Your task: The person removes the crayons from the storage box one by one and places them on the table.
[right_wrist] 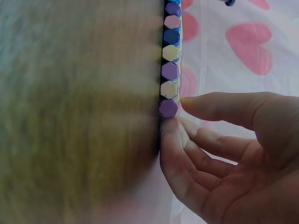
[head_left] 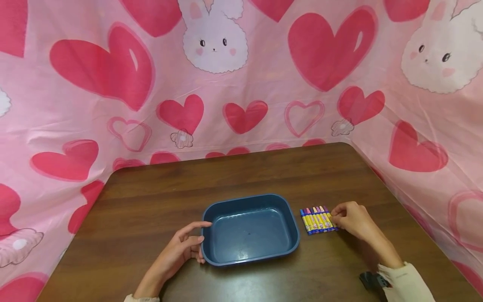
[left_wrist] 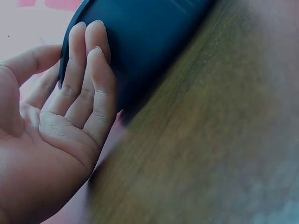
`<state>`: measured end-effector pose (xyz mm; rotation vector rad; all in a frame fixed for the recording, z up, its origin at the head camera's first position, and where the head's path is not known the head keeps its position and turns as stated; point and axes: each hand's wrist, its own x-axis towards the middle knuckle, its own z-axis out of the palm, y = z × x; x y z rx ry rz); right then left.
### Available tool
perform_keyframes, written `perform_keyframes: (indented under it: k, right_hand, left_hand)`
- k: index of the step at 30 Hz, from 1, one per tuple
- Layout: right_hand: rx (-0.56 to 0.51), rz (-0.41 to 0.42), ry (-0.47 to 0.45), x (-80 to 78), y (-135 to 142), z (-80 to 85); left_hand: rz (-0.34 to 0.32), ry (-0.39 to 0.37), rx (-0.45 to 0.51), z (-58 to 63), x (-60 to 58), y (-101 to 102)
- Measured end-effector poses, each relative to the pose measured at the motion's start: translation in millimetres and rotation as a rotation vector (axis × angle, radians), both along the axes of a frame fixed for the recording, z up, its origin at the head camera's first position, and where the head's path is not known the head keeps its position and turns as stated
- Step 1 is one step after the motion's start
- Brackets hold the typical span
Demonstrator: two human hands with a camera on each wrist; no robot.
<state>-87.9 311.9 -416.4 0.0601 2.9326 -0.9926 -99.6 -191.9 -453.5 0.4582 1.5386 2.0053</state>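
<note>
A dark blue rectangular plastic tray [head_left: 249,239] stands on the table. At its left end my left hand [head_left: 179,249] holds the rim, with the index fingertip reaching over the edge. In the left wrist view, three fingers [left_wrist: 96,79] lie along the tray's outer wall [left_wrist: 145,42]. To the right of the tray lies a flat row of several crayons [head_left: 316,220] in yellow and blue wrappers. My right hand [head_left: 352,218] is at the row's right end. There, the right wrist view shows thumb and index finger pinching the last crayon, a purple hexagonal one [right_wrist: 168,108], beside its neighbours.
The brown wooden table [head_left: 181,184] has rounded far corners. Pink cloth [head_left: 211,88] with hearts and rabbits hangs behind it and along both sides. A black device [head_left: 373,280] is strapped at the right wrist, by a cream sleeve [head_left: 407,283].
</note>
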Motion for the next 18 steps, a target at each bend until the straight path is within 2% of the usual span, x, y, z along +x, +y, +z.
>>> perform_keyframes:
  k: [7,10,12,14,16,18]
  right_hand:
    - [0.036,0.025,0.036,3.0,3.6,-0.1]
    - [0.052,0.013,0.071,6.5,7.2,-0.2]
    - [0.077,-0.006,0.123,9.1,8.5,0.4]
    - [0.1,-0.019,0.209,11.6,8.5,2.2]
    - [0.131,-0.021,0.33,13.9,6.2,4.5]
    - [0.149,-0.006,0.454,16.2,3.3,7.7]
  left_hand:
    - [-0.011,-0.006,-0.068,3.1,-1.8,2.0]
    - [-0.008,0.041,-0.102,7.0,-5.2,2.0]
    - [0.014,0.108,-0.12,11.6,-7.0,0.0]
    - [0.08,0.206,-0.159,20.2,-5.9,-2.1]
    - [0.174,0.332,-0.227,31.0,-2.2,-4.2]
    - [0.299,0.471,-0.356,43.0,3.1,-4.3]
